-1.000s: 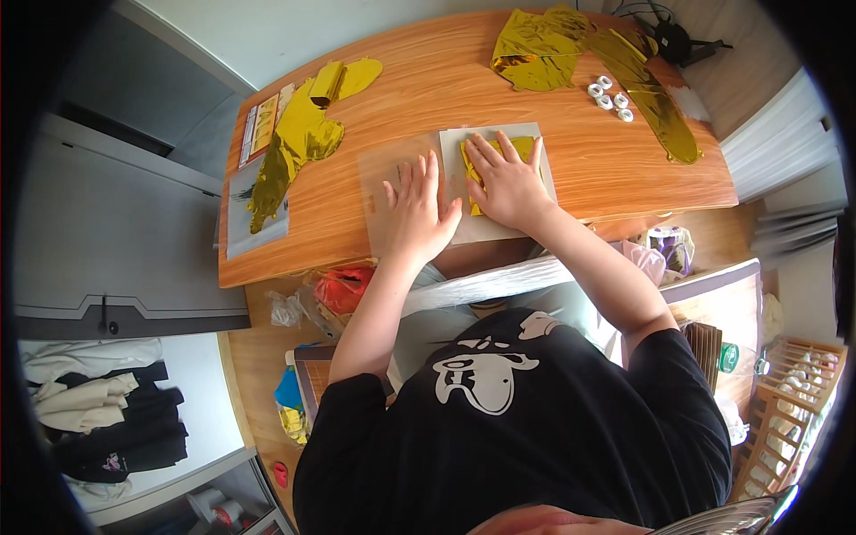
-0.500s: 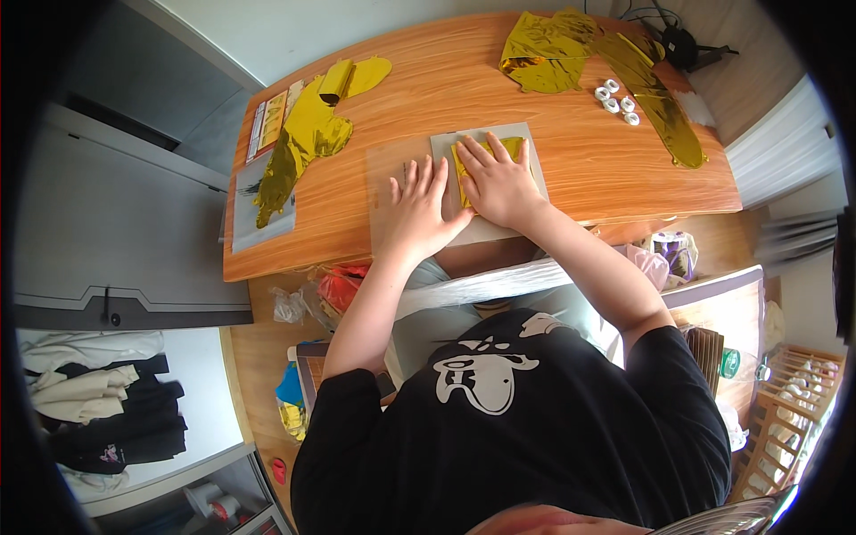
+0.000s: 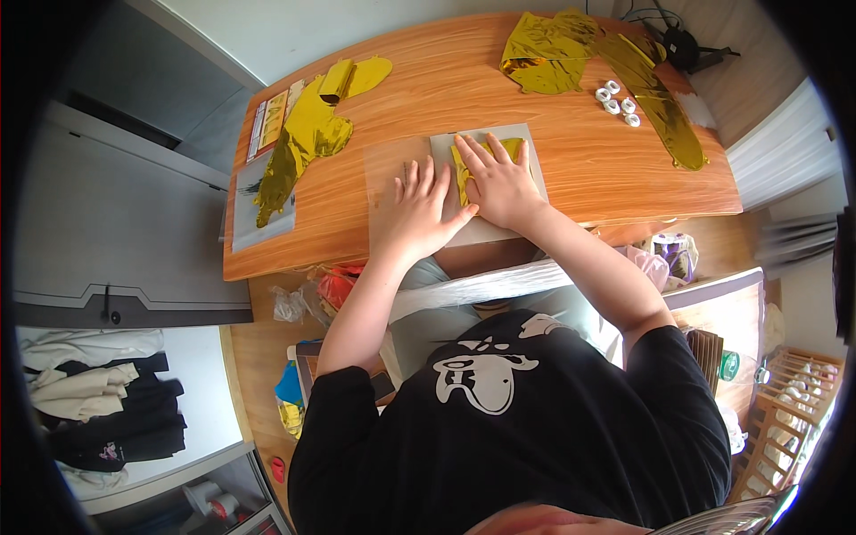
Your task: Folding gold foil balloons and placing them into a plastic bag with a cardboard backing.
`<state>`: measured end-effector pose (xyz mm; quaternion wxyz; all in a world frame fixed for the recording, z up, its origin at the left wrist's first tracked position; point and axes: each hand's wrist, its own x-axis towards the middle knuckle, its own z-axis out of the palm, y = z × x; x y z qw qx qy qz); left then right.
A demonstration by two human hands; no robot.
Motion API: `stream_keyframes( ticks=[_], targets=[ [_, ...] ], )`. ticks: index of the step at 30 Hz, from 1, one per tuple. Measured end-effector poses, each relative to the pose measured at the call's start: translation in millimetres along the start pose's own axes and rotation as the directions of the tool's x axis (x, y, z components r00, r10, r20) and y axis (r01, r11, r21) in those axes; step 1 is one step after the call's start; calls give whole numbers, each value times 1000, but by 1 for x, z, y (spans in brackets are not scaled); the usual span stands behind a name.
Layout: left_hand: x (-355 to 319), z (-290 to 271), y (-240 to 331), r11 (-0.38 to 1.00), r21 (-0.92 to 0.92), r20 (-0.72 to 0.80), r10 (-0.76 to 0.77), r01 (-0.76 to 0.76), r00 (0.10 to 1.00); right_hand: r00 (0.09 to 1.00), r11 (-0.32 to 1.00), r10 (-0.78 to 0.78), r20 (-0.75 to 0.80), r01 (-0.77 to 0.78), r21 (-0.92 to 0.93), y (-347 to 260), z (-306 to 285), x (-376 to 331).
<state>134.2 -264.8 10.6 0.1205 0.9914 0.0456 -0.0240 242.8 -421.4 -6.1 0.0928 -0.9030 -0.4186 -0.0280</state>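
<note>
Step in hand: you are pressing a folded gold foil piece flat into a clear sleeve that lies on a grey card; judged from hand posture, this is a flattening step.
Left hand: your left hand lies palm down, fingers spread, gripping nothing, resting on the clear sleeve just left of the foil.
Right hand: your right hand lies flat with fingers splayed, directly on the gold foil piece, covering most of it; nothing is clasped.
Location of work piece: near the front middle of the wooden table, touching both hands.
Surroundings: crumpled gold foil and a long gold strip lie at the far right, four small white rolls between them; more gold foil shapes lie at the left on a printed sheet.
Next move, judged: you need even palm pressure and one hand kept as an anchor so the sleeve does not slide.
Risk, judged: the foil may crease or shift under your right palm.
</note>
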Motion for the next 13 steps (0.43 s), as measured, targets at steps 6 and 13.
stream_keyframes(
  ticks=[6, 13],
  targets=[
    [1, 11, 1, 991, 131, -76, 37, -27, 996, 997, 959, 52, -52, -36, 281, 0, -4, 2],
    [3, 14, 8, 993, 95, -119, 86, -75, 989, 972, 765, 146, -183, 6, 644, -10, 1, 4]
  ],
)
